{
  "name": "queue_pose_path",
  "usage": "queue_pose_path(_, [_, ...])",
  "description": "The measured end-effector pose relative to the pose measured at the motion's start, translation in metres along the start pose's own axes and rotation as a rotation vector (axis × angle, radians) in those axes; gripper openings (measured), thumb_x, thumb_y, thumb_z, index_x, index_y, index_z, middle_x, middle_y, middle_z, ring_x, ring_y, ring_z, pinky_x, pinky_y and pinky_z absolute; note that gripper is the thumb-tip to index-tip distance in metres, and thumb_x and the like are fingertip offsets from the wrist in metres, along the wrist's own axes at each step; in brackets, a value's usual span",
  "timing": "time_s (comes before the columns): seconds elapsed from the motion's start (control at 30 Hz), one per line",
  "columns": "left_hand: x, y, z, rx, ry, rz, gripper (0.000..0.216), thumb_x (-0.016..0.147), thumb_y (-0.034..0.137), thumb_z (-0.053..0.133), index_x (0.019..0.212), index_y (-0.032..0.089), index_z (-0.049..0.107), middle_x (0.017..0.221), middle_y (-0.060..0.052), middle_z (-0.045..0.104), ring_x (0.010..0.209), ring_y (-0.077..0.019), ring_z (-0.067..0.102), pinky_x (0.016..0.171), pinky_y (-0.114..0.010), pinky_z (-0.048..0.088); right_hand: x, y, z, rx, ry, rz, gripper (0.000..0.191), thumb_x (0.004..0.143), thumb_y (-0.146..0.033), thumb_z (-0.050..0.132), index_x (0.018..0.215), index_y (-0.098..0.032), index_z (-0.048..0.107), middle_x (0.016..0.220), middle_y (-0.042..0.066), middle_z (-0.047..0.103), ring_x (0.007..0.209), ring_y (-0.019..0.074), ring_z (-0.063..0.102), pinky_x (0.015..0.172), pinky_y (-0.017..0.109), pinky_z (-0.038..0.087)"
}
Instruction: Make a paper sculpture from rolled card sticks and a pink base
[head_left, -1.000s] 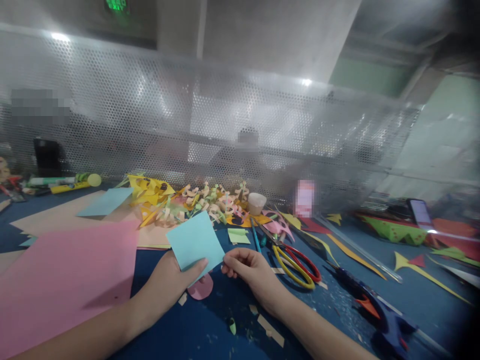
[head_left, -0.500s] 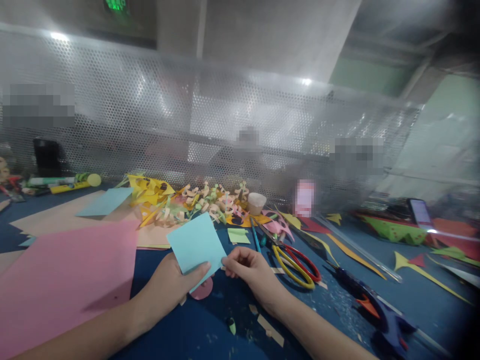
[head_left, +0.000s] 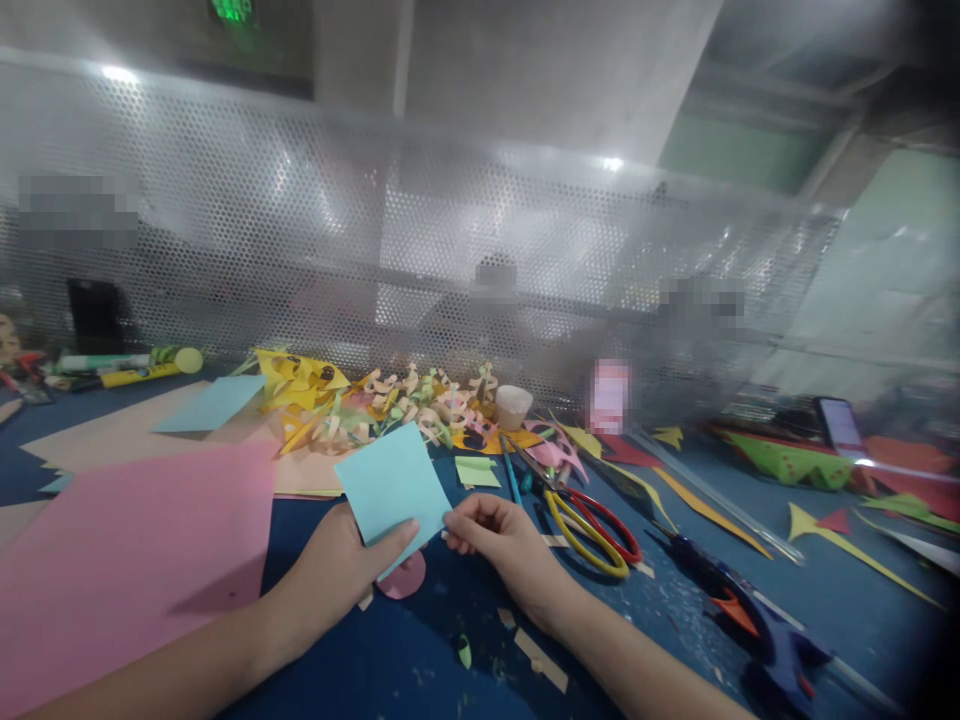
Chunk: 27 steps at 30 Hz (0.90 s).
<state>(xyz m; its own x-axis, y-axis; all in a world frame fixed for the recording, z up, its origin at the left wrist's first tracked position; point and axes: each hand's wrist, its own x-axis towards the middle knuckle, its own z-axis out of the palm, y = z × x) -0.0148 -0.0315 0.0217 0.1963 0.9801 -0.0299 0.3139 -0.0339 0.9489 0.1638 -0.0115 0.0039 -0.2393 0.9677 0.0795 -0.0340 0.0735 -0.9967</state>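
Note:
My left hand (head_left: 352,560) grips a square sheet of light-blue paper (head_left: 394,490), its thumb pressed flat across the lower part and the other fingers behind. At the sheet's right corner, the fingertips of my right hand (head_left: 487,535) pinch together on the edge. A tiny white bit shows below those fingertips, too small to name. Under the lower corner of the blue paper, a round pink paper piece (head_left: 403,577) is partly covered; I cannot tell whether left fingers hold it or it lies on the table.
Pink paper (head_left: 150,560) lies left. Behind are curled paper scraps (head_left: 420,405), a white cup (head_left: 514,406) and a sticky-note pad (head_left: 477,471). Scissors (head_left: 592,535) and a glue gun (head_left: 757,610) lie right. A perforated screen (head_left: 300,220) stands behind the blue table (head_left: 360,670).

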Motion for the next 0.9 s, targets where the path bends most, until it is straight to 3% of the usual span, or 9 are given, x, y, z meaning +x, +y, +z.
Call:
queue_pose_path(0.1, [-0.0006, 0.0012, 0.0002, 0.034, 0.005, 0.015, 0.029, 0.072, 0.043, 0.052, 0.072, 0.015, 0.059, 0.046, 0.005, 0.050, 0.031, -0.0068, 0.038, 0.032, -0.018, 0.032, -0.0009, -0.0023, 0.0022, -0.009, 0.005, 0.002, 0.030, 0.061, -0.040, 0.070, 0.057, -0.015, 0.055, 0.050, -0.003, 0.057, 0.049, 0.0075, 0.046, 0.052, 0.021, 0.034])
queue_pose_path(0.3, [-0.0013, 0.0011, 0.0005, 0.044, -0.001, 0.034, 0.026, 0.073, 0.040, 0.053, 0.070, 0.015, 0.059, 0.047, 0.004, 0.053, 0.033, -0.0063, 0.039, 0.033, -0.016, 0.031, -0.0002, -0.0046, 0.0034, 0.000, 0.028, -0.007, 0.033, 0.057, -0.039, 0.073, 0.053, -0.016, 0.050, 0.044, -0.007, 0.048, 0.045, 0.0054, 0.038, 0.047, 0.019, 0.027])
queue_pose_path(0.5, [-0.0005, -0.0024, 0.0004, -0.037, 0.021, 0.040, 0.031, 0.072, 0.042, 0.053, 0.086, 0.014, 0.058, 0.058, 0.000, 0.058, 0.035, -0.0082, 0.041, 0.031, -0.019, 0.035, 0.0002, 0.0011, -0.0014, 0.103, -0.030, 0.003, 0.029, 0.073, -0.043, 0.060, 0.069, -0.014, 0.061, 0.062, 0.000, 0.060, 0.057, 0.0085, 0.049, 0.059, 0.022, 0.037])
queue_pose_path(0.73, [0.0000, -0.0035, 0.0019, -0.023, 0.008, 0.003, 0.028, 0.072, 0.042, 0.053, 0.078, 0.015, 0.059, 0.052, 0.003, 0.053, 0.033, -0.0074, 0.040, 0.031, -0.018, 0.034, 0.0006, -0.0016, 0.0000, 0.025, 0.000, 0.016, 0.027, 0.063, -0.039, 0.070, 0.068, -0.014, 0.063, 0.057, -0.001, 0.061, 0.052, 0.0072, 0.048, 0.053, 0.020, 0.036])
queue_pose_path(0.9, [0.0012, -0.0043, 0.0017, -0.003, 0.020, -0.001, 0.029, 0.072, 0.043, 0.053, 0.075, 0.014, 0.058, 0.048, 0.004, 0.050, 0.034, -0.0079, 0.041, 0.031, -0.018, 0.035, 0.0006, -0.0005, 0.0001, -0.003, 0.012, 0.023, 0.027, 0.064, -0.040, 0.069, 0.067, -0.014, 0.064, 0.056, -0.001, 0.061, 0.051, 0.0071, 0.048, 0.052, 0.020, 0.036])
